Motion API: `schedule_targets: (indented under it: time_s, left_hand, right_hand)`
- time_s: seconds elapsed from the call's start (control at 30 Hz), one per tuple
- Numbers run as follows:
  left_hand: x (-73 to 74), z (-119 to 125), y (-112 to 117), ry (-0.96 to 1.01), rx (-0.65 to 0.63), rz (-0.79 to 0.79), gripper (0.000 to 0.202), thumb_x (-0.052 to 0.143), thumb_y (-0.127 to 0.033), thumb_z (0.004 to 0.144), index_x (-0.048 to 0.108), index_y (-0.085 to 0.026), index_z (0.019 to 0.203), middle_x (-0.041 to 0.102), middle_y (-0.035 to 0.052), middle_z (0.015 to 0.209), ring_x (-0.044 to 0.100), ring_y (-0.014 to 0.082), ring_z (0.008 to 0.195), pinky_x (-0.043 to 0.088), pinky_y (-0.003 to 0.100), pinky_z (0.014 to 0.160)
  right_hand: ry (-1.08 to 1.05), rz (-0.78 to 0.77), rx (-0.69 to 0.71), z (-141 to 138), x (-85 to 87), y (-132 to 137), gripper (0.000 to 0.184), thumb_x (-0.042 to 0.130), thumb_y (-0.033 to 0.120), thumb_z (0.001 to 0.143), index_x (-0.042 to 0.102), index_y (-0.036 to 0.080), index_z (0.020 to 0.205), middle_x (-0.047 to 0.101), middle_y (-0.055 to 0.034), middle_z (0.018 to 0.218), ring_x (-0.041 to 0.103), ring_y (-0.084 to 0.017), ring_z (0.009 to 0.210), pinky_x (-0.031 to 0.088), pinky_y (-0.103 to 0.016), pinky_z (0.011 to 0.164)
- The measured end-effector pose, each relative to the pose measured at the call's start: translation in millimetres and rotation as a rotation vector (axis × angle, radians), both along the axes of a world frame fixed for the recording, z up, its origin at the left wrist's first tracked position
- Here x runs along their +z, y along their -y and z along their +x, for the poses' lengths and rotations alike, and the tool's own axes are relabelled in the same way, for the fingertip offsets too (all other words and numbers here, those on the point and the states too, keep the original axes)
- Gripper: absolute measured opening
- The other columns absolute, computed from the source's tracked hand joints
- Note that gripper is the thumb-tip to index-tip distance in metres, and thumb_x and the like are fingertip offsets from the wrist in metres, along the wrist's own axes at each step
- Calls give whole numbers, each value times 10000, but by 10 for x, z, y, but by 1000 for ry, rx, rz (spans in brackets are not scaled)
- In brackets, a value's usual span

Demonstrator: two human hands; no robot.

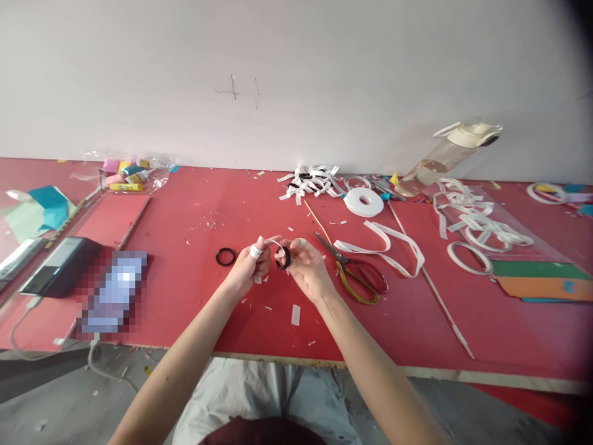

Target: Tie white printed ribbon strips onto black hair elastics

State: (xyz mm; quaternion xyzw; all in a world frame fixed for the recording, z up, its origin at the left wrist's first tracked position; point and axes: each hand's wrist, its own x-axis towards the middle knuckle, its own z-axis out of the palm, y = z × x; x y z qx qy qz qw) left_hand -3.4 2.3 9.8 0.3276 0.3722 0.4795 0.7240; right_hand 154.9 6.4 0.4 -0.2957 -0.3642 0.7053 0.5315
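Observation:
My left hand and my right hand meet above the red table. Between them is a small black ring, pinched by my right hand. A thin white paper strip arcs from my left fingers onto the ring. White strip is wound round one left finger. Both hands have their fingers closed. A second black ring lies flat on the table just left of my left hand.
Scissors lie right of my hands, with a long white strip, a tape roll, a thin stick, piles of white strips and a tilted bottle. Coloured paper lies right; a black device and glue tubes left.

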Motion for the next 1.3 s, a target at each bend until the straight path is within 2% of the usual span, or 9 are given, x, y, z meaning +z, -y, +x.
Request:
schedule_targets:
  time_s: [0.1, 0.27, 0.37, 0.47, 0.53, 0.7, 0.93, 1.1, 1.3]
  left_hand:
    - [4, -8, 4, -10, -11, 11, 633, 626, -644, 840, 689, -118, 1187, 185, -71, 680, 124, 54, 517, 116, 209, 451]
    - [33, -10, 9, -57, -28, 18, 625, 633, -660, 823, 690, -117, 1126, 174, -74, 674, 138, 52, 509, 114, 216, 456]
    - [14, 4, 21, -88, -68, 39, 579, 629, -681, 810, 658, -122, 957, 191, -82, 651, 141, 44, 489, 111, 212, 446]
    - [-26, 15, 44, -147, -194, 70, 549, 601, -698, 815, 491, -171, 706, 214, -92, 586, 166, 47, 457, 134, 213, 414]
    - [-42, 13, 58, -196, -267, 85, 547, 599, -680, 827, 400, -200, 657, 228, -93, 544, 185, 51, 446, 149, 215, 407]
    - [-23, -4, 64, -288, -277, 83, 487, 669, -629, 801, 523, -168, 746, 284, -85, 534, 211, 54, 460, 172, 209, 422]
    - [-1, -4, 28, -135, -94, 19, 536, 758, -527, 773, 641, -144, 1129, 208, -103, 583, 163, 42, 477, 154, 188, 442]
    - [0, -2, 9, -58, -13, 0, 569, 814, -496, 716, 650, -133, 1122, 209, -108, 577, 159, 35, 478, 143, 177, 443]
    - [5, -15, 27, -171, -77, 13, 547, 789, -539, 723, 671, -140, 1077, 248, -110, 540, 198, 41, 445, 184, 189, 415]
  right_hand:
    - [66, -2, -17, 12, -15, -4, 374, 875, 259, 619, 580, 219, 845, 667, -1, 967, 635, -114, 762, 563, -282, 740]
    - [191, 101, -28, 73, 16, -31, 329, 837, 271, 676, 625, 231, 923, 645, -17, 1005, 632, -150, 935, 550, -301, 849]
    - [77, 107, -44, 78, 52, -57, 378, 859, 299, 628, 594, 243, 892, 623, -9, 987, 618, -134, 834, 560, -319, 833]
    - [-78, 40, -87, 48, 60, -66, 424, 864, 297, 593, 567, 262, 894, 605, 10, 987, 590, -107, 773, 568, -296, 802]
    - [-73, -2, -88, 31, 55, -59, 422, 851, 282, 604, 571, 267, 918, 606, 4, 1045, 599, -114, 824, 568, -275, 780]
    - [147, 63, -112, 57, 45, -41, 405, 819, 290, 639, 591, 254, 972, 600, -30, 1183, 621, -159, 959, 563, -315, 848]
    - [277, 189, -98, 48, 3, -27, 378, 777, 286, 713, 605, 255, 1048, 586, -46, 1277, 634, -205, 1108, 555, -332, 910]
    - [365, 112, -111, 10, -16, -5, 385, 776, 284, 729, 629, 243, 1082, 686, -42, 1106, 666, -197, 1012, 562, -328, 879]
    - [337, 58, -146, 18, -19, -21, 333, 786, 273, 707, 687, 219, 1020, 721, -47, 1061, 677, -209, 1014, 545, -348, 934]
